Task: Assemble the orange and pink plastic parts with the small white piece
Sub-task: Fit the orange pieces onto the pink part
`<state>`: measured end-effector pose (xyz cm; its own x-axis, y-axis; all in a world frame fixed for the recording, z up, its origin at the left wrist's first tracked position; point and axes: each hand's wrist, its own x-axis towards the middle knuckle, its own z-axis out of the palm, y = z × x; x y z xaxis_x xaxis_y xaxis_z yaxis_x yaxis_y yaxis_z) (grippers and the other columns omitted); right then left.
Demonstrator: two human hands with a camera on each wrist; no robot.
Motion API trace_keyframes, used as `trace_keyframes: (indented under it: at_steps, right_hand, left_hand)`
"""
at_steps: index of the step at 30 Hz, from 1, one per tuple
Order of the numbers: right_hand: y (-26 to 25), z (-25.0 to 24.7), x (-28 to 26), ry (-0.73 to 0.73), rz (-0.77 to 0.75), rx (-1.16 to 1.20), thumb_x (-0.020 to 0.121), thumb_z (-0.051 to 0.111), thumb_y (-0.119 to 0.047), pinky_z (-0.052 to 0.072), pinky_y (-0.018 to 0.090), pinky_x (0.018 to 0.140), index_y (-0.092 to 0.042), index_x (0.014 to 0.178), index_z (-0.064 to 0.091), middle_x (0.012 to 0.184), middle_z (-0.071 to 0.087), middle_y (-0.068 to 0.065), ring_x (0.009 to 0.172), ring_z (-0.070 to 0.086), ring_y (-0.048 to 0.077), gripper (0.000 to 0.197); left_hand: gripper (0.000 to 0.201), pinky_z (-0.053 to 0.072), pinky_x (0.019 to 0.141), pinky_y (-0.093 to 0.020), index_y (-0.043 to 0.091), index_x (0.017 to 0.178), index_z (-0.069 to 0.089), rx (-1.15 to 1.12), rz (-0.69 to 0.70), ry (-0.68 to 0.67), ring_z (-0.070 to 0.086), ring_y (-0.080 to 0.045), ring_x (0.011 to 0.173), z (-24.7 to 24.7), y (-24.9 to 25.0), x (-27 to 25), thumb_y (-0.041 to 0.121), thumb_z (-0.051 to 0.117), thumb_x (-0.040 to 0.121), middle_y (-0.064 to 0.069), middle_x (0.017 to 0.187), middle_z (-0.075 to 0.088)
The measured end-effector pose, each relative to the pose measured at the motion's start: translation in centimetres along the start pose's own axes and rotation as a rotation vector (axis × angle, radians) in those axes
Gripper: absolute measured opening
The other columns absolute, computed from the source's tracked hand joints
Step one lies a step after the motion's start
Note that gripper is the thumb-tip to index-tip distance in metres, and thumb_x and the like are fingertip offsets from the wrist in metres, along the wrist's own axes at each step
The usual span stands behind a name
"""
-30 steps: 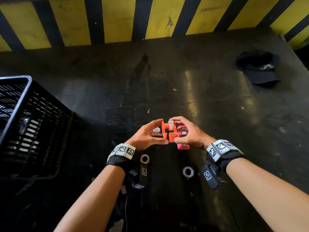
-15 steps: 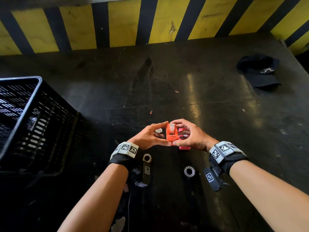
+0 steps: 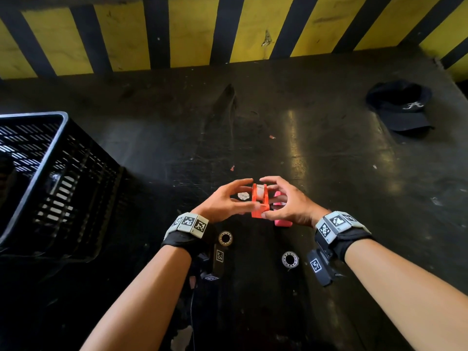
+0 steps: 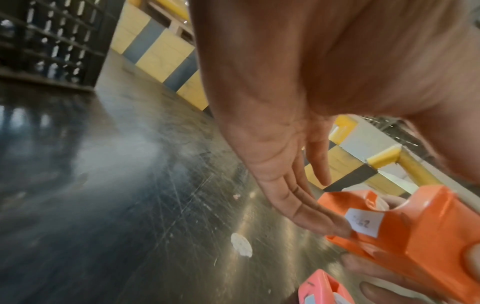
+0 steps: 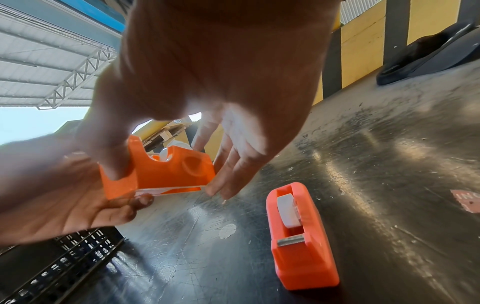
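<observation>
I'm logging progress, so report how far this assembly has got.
Done, it seems: the pink part stands on the table with a white piece seated inside. In hand: the left hand and right hand hold the orange part, a white piece showing in its slot. Left: whether it is fully seated cannot be told.

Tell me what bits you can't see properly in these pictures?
- Sticker on the orange part: left wrist view, print too blurred to read.
- Pink part: head view, right hand covers most.
- Black crate: head view, cut off by left edge.
</observation>
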<state>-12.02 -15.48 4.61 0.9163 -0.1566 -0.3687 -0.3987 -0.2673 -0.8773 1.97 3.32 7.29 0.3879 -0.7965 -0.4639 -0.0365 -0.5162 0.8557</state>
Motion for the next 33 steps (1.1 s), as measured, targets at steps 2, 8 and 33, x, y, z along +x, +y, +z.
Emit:
trace_keyframes:
  at_steps: [2,8,33]
  right_hand:
    - [0.0,0.0,0.1,0.022,0.009,-0.017,0.060,0.091,-0.036,0.051,0.045,0.107,-0.036,0.144,0.043,0.136,0.058,-0.006,0.116,0.067,0.015,0.097]
    - [0.3,-0.4,0.4,0.040,0.017,-0.036,0.054,0.092,-0.044,0.050,0.043,0.108,-0.032,0.143,0.047,0.133,0.063,-0.009,0.121,0.065,0.011,0.100]
    - [1.6,-1.2,-0.3,0.074,0.092,-0.066,0.066,0.094,-0.035,0.053,0.046,0.105,-0.023,0.149,0.048,0.132,0.063,0.000,0.121,0.063,0.016,0.095]
  left_hand:
    - [0.053,0.063,0.091,-0.045,0.022,0.144,0.051,0.045,0.029,0.086,0.076,-0.021,0.102,0.1,0.7,0.4,0.028,0.071,0.095,-0.006,0.138,0.064]
    - [0.020,0.066,0.067,-0.029,0.025,0.114,0.063,0.252,0.127,0.230,0.078,-0.012,0.078,1.0,2.0,1.4,0.024,0.072,0.095,-0.005,0.112,0.077]
    - [0.006,0.064,0.086,-0.046,0.022,0.098,0.069,0.167,0.077,-0.092,0.072,-0.023,0.106,1.9,2.9,-0.5,0.016,0.068,0.098,-0.002,0.113,0.068]
